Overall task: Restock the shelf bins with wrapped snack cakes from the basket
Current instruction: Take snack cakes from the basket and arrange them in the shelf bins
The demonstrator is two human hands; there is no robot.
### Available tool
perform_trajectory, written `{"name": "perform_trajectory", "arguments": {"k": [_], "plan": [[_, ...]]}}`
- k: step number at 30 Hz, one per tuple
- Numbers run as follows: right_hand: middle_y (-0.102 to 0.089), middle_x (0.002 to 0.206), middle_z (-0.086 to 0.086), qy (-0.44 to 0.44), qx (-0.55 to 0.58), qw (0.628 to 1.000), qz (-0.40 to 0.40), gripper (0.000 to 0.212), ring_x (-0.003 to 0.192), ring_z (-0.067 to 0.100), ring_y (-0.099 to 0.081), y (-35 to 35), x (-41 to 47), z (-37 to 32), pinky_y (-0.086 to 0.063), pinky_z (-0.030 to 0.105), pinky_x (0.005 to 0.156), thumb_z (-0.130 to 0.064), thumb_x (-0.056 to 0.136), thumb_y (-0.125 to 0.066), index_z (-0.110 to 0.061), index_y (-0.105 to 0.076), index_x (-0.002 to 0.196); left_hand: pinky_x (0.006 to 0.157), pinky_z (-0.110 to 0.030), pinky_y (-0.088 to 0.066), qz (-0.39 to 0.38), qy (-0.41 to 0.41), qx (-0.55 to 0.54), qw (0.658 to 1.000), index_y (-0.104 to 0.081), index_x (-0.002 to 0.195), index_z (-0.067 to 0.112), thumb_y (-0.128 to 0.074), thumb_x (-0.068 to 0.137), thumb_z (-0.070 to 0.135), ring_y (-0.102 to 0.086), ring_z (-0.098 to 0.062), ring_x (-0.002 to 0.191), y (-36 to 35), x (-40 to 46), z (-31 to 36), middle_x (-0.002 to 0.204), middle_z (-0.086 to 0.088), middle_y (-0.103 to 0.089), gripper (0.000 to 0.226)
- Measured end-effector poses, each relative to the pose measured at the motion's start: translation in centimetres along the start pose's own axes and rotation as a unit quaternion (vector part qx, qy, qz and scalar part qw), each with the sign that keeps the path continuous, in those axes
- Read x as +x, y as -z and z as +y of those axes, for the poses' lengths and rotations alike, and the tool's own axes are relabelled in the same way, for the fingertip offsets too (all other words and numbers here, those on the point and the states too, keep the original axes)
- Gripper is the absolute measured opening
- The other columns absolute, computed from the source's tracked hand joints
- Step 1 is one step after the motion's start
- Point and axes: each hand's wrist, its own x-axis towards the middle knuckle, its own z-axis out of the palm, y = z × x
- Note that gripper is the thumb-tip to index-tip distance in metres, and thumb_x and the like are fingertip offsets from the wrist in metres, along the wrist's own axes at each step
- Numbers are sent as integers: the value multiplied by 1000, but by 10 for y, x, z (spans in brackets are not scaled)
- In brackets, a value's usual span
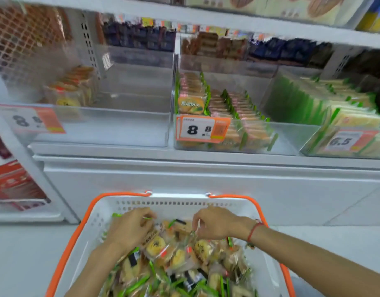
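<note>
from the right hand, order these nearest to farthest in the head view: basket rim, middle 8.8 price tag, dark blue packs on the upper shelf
1. basket rim, just ahead of the right hand.
2. middle 8.8 price tag, on the bin front above.
3. dark blue packs, upper shelf, far back.

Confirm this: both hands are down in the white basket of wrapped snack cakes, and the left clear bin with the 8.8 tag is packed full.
Not quite. In the head view both hands, left hand and right hand, are in the basket, but the left bin is nearly bare, with only a few snack cakes at its left side.
</note>
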Motion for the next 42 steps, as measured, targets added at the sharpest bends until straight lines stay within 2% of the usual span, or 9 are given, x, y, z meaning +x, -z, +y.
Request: {"name": "perform_trajectory", "arguments": {"k": [7, 13, 18, 23, 26, 31, 33, 37, 42], "plan": [[-19, 157, 10, 81, -24, 996, 10, 72, 144, 27, -18, -88, 44, -27, -20, 40, 115, -36, 93, -57, -17, -19, 152, 115, -43, -23, -80, 54, 156, 983, -25, 147, 39, -42, 97, 47, -19, -23, 144, -58, -22, -68, 160, 8, -1, 54], [-35, 138, 8, 64, 8, 993, 96, 71, 112, 26, -52, -126, 60, -36, -52, 40, 89, -24, 86, -69, -17, -27, 144, 97, -25, -42, -68, 51, 43, 995, -41, 137, 41, -51, 97, 30, -47, -12, 128, -66, -20, -63, 146, 8, -39, 43], [-45, 129, 0, 88, 58, 987, 123, 33, 98, 19, -58, -117, 50, -28, -52, 28, 76, -12, 89, -62, -19, -53, 120, 95, -31, -44, -92, 118, -148, 978, -34, 144, 24, -68, 87, 18, -53, -16, 111, -59, -17, -63, 144, -1, -45, 67], [-58, 113, -7, 63, 138, 984, 97, 16, 94, 10, -56, -85, 36, -27, -53, 30, 82, -16, 93, -58, -23, -68, 103, 110, -42, -29, -94, 230, -427, 869, -53, 129, 12, -63, 88, 6, -33, -28, 139, -43, -11, -44, 149, -4, -36, 43], [-58, 113, -5, 43, 234, 963, 124, 21, 97, 16, -59, -55, 30, -37, -52, 30, 88, -18, 97, -51, -20, -66, 111, 89, -44, -53, -52, 237, -629, 739, -61, 102, 9, -60, 90, 7, -59, -29, 109, -28, -9, -27, 131, -8, -53, 13], [-57, 118, 1, -30, 455, 883, 114, 31, 82, 11, -62, -4, 22, -50, -55, 27, 70, -29, 98, -52, -18, -54, 126, 63, -39, -59, -73, 179, -723, 664, -62, 112, 2, -59, 83, 10, -66, -33, 93, -6, -4, 10, 117, -21, -63, 30], [-55, 117, 4, -80, 551, 825, 93, 42, 86, 12, -62, 13, 14, -54, -56, 23, 66, -33, 94, -58, -15, -46, 130, 78, -40, -56, -64, 145, -688, 708, -64, 114, 15, -62, 83, 18, -64, -29, 103, 0, -4, 25, 120, -13, -65, 32], [-63, 105, 9, -68, 708, 700, 66, 24, 85, 19, -66, 39, -4, -50, -58, 25, 76, -28, 94, -60, -9, -63, 108, 91, -25, -43, 73, -12, -410, 909, -67, 107, 37, -64, 88, 28, -57, 1, 107, 14, -8, 54, 111, 19, -64, 21], [-66, 109, 15, -32, 727, 677, 108, 28, 89, 21, -65, 53, -21, -37, -55, 25, 76, -6, 96, -50, -7, -58, 124, 90, -13, -47, 52, -127, -436, 890, -66, 111, 32, -86, 65, 12, -59, 5, 108, 32, -12, 81, 110, 18, -67, 54]]}}
